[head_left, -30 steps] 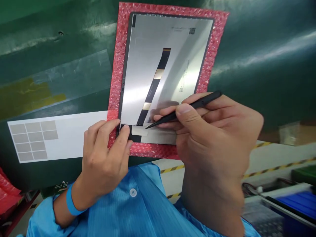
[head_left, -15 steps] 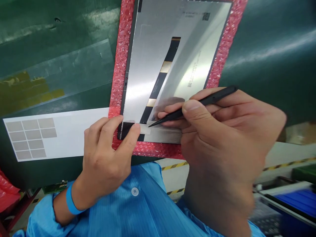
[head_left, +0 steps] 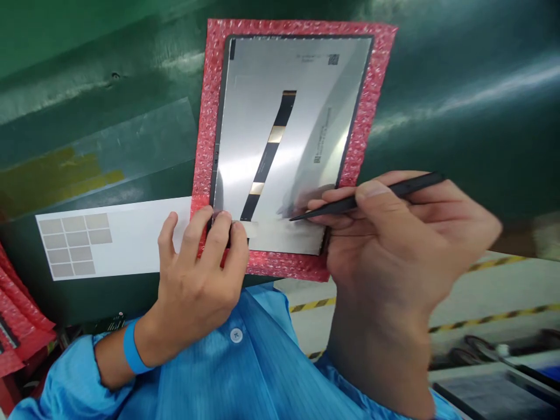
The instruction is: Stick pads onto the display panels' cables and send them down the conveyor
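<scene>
A silver display panel [head_left: 262,128] lies back up on a red bubble-wrap pad [head_left: 210,116], with a black and gold flex cable [head_left: 268,157] running slantwise across it. My left hand [head_left: 196,280] presses several fingertips on the panel's near left corner, over a pale sticker [head_left: 251,228] at the cable's foot. My right hand [head_left: 402,233] is closed round black tweezers [head_left: 363,198], whose tip hovers over the panel's near edge, right of the sticker.
A white backing sheet [head_left: 131,239] with several grey stickers [head_left: 74,245] lies left of the pad on the green table [head_left: 459,87]. Red bubble-wrap sheets [head_left: 17,315] are stacked at the left edge. Floor with yellow-black tape and a conveyor show lower right.
My left fingers slid right along the panel's near edge onto the sticker. The tweezers' tip drew back to the right, away from the sticker. The camera view shifted.
</scene>
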`<state>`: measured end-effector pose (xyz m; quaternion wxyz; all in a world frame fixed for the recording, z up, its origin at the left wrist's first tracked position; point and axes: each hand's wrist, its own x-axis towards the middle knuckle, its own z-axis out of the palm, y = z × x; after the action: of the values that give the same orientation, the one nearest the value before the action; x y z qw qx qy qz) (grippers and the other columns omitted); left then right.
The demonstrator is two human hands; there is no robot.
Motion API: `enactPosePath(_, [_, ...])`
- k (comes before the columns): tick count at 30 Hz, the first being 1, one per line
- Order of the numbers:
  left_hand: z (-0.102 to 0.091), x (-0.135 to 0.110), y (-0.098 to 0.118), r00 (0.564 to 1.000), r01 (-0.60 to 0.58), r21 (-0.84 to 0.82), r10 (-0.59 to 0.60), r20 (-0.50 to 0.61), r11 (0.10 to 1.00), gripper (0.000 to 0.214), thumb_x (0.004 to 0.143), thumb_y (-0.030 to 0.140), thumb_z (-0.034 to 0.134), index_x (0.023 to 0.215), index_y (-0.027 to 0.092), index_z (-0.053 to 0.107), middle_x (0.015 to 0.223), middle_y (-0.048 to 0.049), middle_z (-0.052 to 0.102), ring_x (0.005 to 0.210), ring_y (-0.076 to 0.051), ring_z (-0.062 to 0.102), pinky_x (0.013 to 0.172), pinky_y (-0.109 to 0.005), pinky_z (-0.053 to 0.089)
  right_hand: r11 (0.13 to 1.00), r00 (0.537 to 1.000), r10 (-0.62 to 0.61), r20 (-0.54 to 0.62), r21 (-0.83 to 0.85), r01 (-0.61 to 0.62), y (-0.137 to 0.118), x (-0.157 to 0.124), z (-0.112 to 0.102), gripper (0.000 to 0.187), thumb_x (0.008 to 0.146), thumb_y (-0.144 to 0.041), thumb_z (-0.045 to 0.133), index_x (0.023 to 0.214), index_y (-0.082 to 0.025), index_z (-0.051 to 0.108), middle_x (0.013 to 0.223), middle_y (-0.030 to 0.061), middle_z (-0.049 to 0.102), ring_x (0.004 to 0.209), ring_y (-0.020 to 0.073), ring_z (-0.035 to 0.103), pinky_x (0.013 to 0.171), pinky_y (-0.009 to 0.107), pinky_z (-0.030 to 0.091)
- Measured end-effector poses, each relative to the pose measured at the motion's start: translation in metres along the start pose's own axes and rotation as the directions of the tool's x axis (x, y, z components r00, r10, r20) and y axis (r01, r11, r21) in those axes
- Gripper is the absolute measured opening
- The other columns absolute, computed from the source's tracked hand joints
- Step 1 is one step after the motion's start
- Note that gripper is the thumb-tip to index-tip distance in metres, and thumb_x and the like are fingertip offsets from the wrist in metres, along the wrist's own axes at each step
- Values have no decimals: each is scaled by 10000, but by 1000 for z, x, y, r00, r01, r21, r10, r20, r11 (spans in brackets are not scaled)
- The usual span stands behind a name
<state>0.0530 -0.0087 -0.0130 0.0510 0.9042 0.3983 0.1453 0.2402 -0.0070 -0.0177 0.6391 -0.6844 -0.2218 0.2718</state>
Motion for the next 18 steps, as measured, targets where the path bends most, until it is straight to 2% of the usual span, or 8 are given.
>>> enactPosePath(4, [5, 1, 4, 996, 7, 6, -7, 92, 1000, 508, 1057, 389, 717, 1522, 202, 635, 1446, -192, 689, 1402, -432, 598, 1257, -751, 283, 998, 999, -1, -32, 61, 3, 5, 0, 2, 133, 859, -194, 823, 791, -233, 715, 686, 26, 761, 576, 216, 748, 521, 335, 663])
enactPosePath(6, [5, -1, 6, 991, 26, 17, -28, 134, 1000, 580, 1053, 454, 718, 1576, 239, 590, 1500, -190, 656, 1447, -432, 563, 1290, -775, 193, 997, 1000, 12, -24, 82, -10, 7, -1, 3, 129, 872, -211, 824, 815, -226, 710, 701, 24, 766, 587, 204, 752, 515, 308, 652])
enactPosePath(8, [0, -6, 5, 987, 49, 46, -56, 153, 998, 601, 1044, 469, 726, 1598, 296, 569, 1551, -177, 630, 1480, -434, 534, 1299, -792, 144, 996, 1000, 24, -15, 87, -23, 8, -1, 1, 135, 885, -229, 825, 838, -228, 698, 720, 15, 771, 610, 197, 761, 521, 295, 652])
enactPosePath(11, [-11, -16, -2, 976, 103, 126, -124, 177, 987, 545, 1062, 453, 689, 1581, 331, 579, 1664, -189, 545, 1537, -473, 477, 1265, -842, 162, 994, 999, 48, -12, 94, -46, 11, 0, -2, 150, 898, -253, 818, 847, -222, 680, 733, 15, 778, 625, 191, 772, 533, 277, 654])
enactPosePath(13, [-18, -18, -9, 967, 174, 135, -195, 161, 975, 456, 1103, 427, 599, 1537, 286, 616, 1674, -207, 534, 1530, -472, 495, 1251, -815, 260, 990, 998, 69, -4, 125, -68, 11, 1, -2, 169, 886, -268, 825, 842, -215, 670, 721, 13, 776, 616, 185, 771, 532, 258, 648])
enactPosePath(15, [-22, -10, -14, 948, 282, 68, -289, 131, 957, 472, 1136, 412, 503, 1540, 189, 603, 1609, -237, 589, 1467, -428, 569, 1232, -687, 411, 981, 995, 93, 17, 171, -95, 12, 2, 0, 197, 861, -291, 841, 839, -211, 663, 705, 12, 770, 600, 185, 765, 529, 256, 647])
enactPosePath(17, [-23, 10, -13, 907, 404, -28, -397, 137, 914, 582, 1136, 404, 487, 1599, 53, 507, 1525, -283, 635, 1397, -398, 620, 1192, -568, 495, 970, 992, 121, 29, 208, -125, 14, 3, 2, 228, 827, -322, 858, 833, -206, 661, 691, 15, 765, 587, 186, 757, 531, 267, 654])
enactPosePath(18, [-24, 23, -11, 875, 470, -70, -454, 167, 880, 658, 1125, 401, 511, 1633, -10, 432, 1513, -309, 629, 1393, -404, 617, 1192, -550, 494, 967, 990, 137, 22, 216, -138, 15, 3, 3, 239, 805, -331, 865, 825, -203, 664, 689, 18, 764, 587, 186, 755, 532, 268, 656])
